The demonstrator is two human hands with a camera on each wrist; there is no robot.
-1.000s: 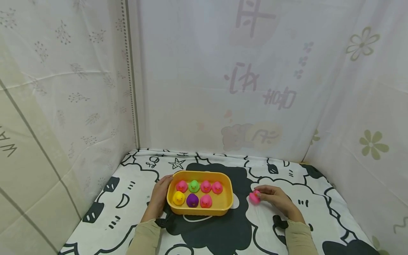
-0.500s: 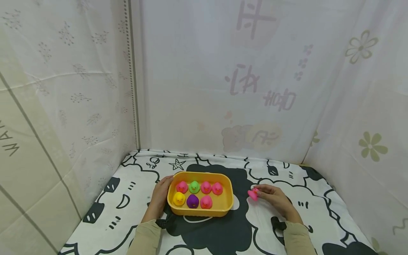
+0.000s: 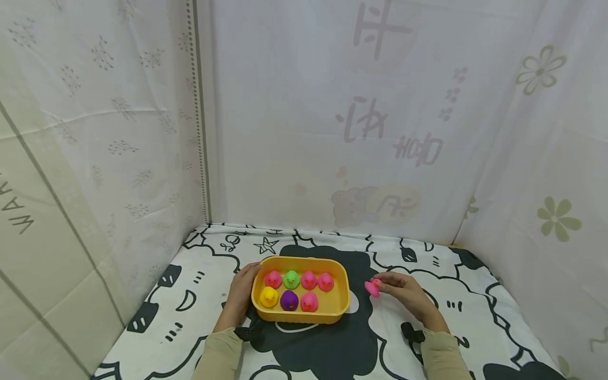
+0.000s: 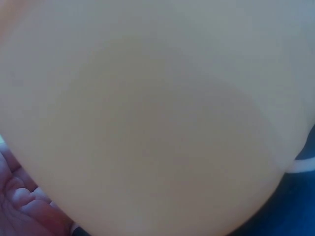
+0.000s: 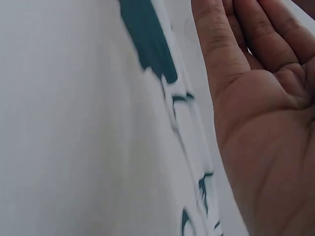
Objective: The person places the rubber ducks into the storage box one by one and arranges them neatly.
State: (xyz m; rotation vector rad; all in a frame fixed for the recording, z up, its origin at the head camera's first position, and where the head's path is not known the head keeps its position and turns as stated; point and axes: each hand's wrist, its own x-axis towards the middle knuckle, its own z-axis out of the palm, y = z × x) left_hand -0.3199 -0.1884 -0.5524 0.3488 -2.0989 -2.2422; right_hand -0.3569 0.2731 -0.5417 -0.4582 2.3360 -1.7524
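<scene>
A yellow tray (image 3: 304,317) stands on the patterned cloth. Inside it, toy ducks form two rows: a green duck (image 3: 291,279), a yellow duck (image 3: 268,297), a purple duck (image 3: 289,301) and several pink ones. My left hand (image 3: 240,291) holds the tray's left end, its fingers at the far left corner. The tray's pale, blurred wall (image 4: 157,118) fills most of the left wrist view. To the right of the tray, my right hand (image 3: 409,296) pinches a pink toy duck (image 3: 372,288) between thumb and fingers. That duck does not show in the right wrist view.
The black-and-white cloth (image 3: 332,348) covers the table. Pale printed curtains (image 3: 285,132) hang at the back and along both sides. The tray's right part, near its front corner, shows bare yellow bottom.
My right hand has moved slightly left and away from me, bringing the pink duck closer to the tray. The left hand and the tray have stayed in place.
</scene>
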